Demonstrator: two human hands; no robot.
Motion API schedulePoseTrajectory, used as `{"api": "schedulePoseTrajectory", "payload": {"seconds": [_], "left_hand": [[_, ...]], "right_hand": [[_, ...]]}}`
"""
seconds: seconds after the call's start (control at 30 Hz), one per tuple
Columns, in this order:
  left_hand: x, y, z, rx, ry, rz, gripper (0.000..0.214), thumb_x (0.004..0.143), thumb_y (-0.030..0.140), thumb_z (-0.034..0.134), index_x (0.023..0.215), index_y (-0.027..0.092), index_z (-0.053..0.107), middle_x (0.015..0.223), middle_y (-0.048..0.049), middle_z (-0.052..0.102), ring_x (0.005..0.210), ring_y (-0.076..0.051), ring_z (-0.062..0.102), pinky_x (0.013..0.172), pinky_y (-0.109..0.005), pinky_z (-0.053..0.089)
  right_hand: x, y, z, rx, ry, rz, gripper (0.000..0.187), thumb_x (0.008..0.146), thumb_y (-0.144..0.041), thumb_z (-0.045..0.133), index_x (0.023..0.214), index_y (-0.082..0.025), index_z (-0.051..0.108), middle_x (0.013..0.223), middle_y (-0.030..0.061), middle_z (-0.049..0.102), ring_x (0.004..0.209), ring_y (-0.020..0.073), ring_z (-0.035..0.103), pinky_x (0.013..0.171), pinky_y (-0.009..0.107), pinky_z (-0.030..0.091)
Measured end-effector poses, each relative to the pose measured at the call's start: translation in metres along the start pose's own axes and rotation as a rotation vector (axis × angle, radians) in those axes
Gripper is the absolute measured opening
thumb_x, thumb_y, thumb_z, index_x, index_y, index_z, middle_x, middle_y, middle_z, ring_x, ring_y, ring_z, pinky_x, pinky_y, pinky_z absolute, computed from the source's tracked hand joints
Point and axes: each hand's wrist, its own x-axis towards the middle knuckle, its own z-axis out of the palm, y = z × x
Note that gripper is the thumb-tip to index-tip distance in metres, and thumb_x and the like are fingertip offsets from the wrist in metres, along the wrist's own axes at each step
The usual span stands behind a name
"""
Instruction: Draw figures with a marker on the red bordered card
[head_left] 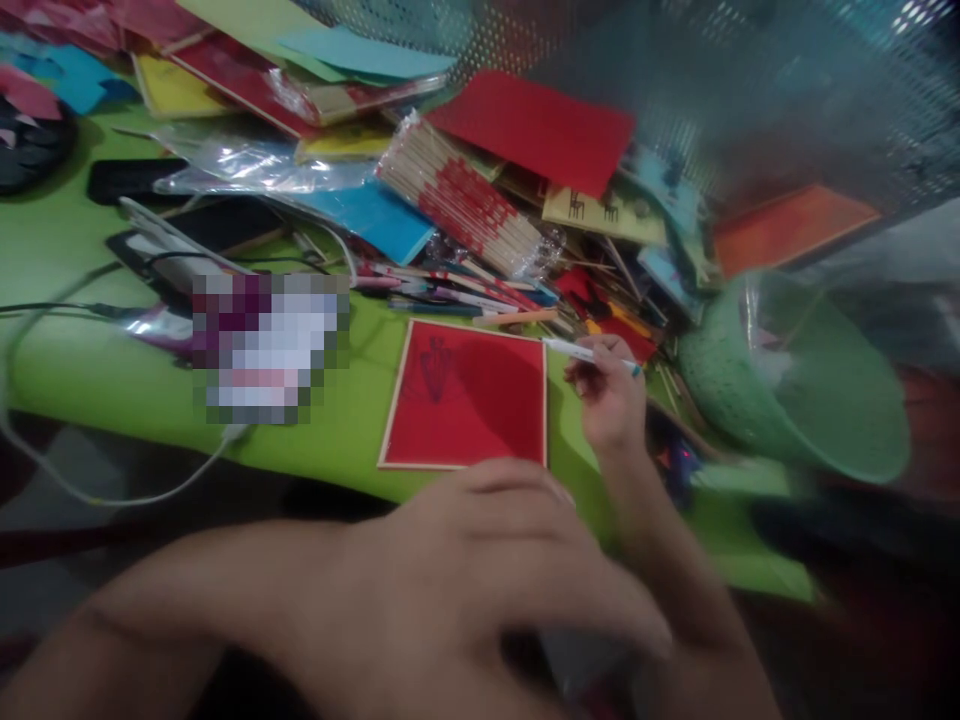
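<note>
A red card (pixel 465 395) with a dark drawing near its top lies on the green table (pixel 82 370). Just right of the card, my right hand (pixel 611 390) is closed on a white pen (pixel 581 351) with a teal end, its tip pointing left toward the card's top right corner. My left hand (pixel 465 570) hangs large and blurred close to the camera, below the card. Its fingers lie stretched out and together, and nothing shows in them.
Several pens and pencils (pixel 457 290) lie above the card. A wrapped bundle of sticks (pixel 465 195), coloured paper sheets (pixel 536 130) and plastic sleeves are piled behind. A green plastic basket (pixel 810 390) lies tipped at the right. Cables (pixel 45 310) and a black phone (pixel 131 180) sit at the left.
</note>
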Motion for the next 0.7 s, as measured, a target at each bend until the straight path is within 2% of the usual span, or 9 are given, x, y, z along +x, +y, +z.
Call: {"api": "schedulePoseTrajectory", "payload": {"seconds": [0.07, 0.1, 0.17, 0.23, 0.33, 0.43, 0.57, 0.7], "left_hand": [[0.012, -0.009, 0.016, -0.099, -0.196, 0.138, 0.039, 0.103, 0.044, 0.063, 0.141, 0.037, 0.067, 0.122, 0.0017, 0.079, 0.112, -0.018, 0.073, 0.107, -0.035, 0.058], [0.018, -0.016, 0.026, -0.058, -0.241, 0.137, 0.043, 0.103, 0.038, 0.063, 0.146, 0.031, 0.064, 0.127, -0.0001, 0.077, 0.117, -0.017, 0.071, 0.109, -0.034, 0.056], [0.024, -0.031, 0.052, 0.121, -0.366, 0.107, 0.053, 0.104, 0.042, 0.064, 0.153, 0.022, 0.057, 0.139, -0.0063, 0.072, 0.123, -0.023, 0.068, 0.111, -0.043, 0.054], [0.023, -0.048, 0.080, 0.275, -0.463, 0.082, 0.058, 0.104, 0.046, 0.063, 0.156, 0.021, 0.054, 0.149, -0.0126, 0.065, 0.133, -0.029, 0.063, 0.113, -0.052, 0.051], [0.013, -0.070, 0.110, 0.497, -0.492, -0.022, 0.066, 0.101, 0.048, 0.066, 0.159, 0.020, 0.051, 0.163, -0.0220, 0.051, 0.151, -0.042, 0.047, 0.118, -0.074, 0.037], [0.002, -0.083, 0.122, 0.513, -0.458, -0.041, 0.068, 0.102, 0.058, 0.061, 0.160, 0.025, 0.049, 0.171, -0.0210, 0.041, 0.157, -0.043, 0.038, 0.118, -0.081, 0.031], [-0.003, -0.087, 0.127, 0.502, -0.425, 0.011, 0.073, 0.101, 0.068, 0.055, 0.160, 0.025, 0.049, 0.168, -0.0211, 0.046, 0.158, -0.041, 0.038, 0.120, -0.079, 0.029], [0.001, -0.084, 0.129, 0.539, -0.474, 0.024, 0.071, 0.102, 0.068, 0.053, 0.159, 0.027, 0.051, 0.167, -0.0208, 0.048, 0.157, -0.040, 0.038, 0.119, -0.079, 0.029]], "right_hand": [[0.000, 0.000, 0.000, -0.014, -0.015, 0.000, 0.015, 0.086, -0.038, 0.071, 0.090, -0.023, 0.072, 0.068, -0.0024, 0.071, 0.052, 0.0086, 0.053, 0.047, 0.020, 0.037], [0.000, 0.000, 0.001, -0.019, -0.021, -0.005, 0.016, 0.087, -0.038, 0.070, 0.091, -0.024, 0.073, 0.070, -0.0022, 0.072, 0.052, 0.0085, 0.052, 0.049, 0.021, 0.040], [0.001, 0.001, 0.001, -0.027, -0.033, -0.012, 0.016, 0.088, -0.038, 0.068, 0.093, -0.024, 0.074, 0.072, -0.0023, 0.073, 0.052, 0.0084, 0.050, 0.053, 0.022, 0.044], [0.003, 0.003, 0.001, -0.034, -0.039, -0.012, 0.015, 0.088, -0.038, 0.068, 0.093, -0.024, 0.074, 0.072, -0.0026, 0.073, 0.052, 0.0083, 0.049, 0.055, 0.022, 0.045], [0.005, 0.005, 0.000, -0.043, -0.035, -0.002, 0.015, 0.087, -0.037, 0.070, 0.092, -0.024, 0.074, 0.072, -0.0025, 0.073, 0.051, 0.0080, 0.048, 0.055, 0.022, 0.045], [0.008, 0.006, -0.002, -0.051, -0.027, -0.010, 0.016, 0.087, -0.038, 0.071, 0.092, -0.023, 0.073, 0.071, -0.0025, 0.072, 0.052, 0.0081, 0.049, 0.055, 0.021, 0.045], [0.010, 0.009, -0.004, -0.074, -0.032, -0.031, 0.017, 0.090, -0.041, 0.071, 0.093, -0.024, 0.071, 0.071, -0.0025, 0.071, 0.051, 0.0084, 0.049, 0.053, 0.021, 0.044], [0.011, 0.011, -0.005, -0.097, -0.052, -0.037, 0.016, 0.091, -0.039, 0.069, 0.092, -0.023, 0.072, 0.070, -0.0022, 0.071, 0.052, 0.0088, 0.050, 0.052, 0.021, 0.041]]}}
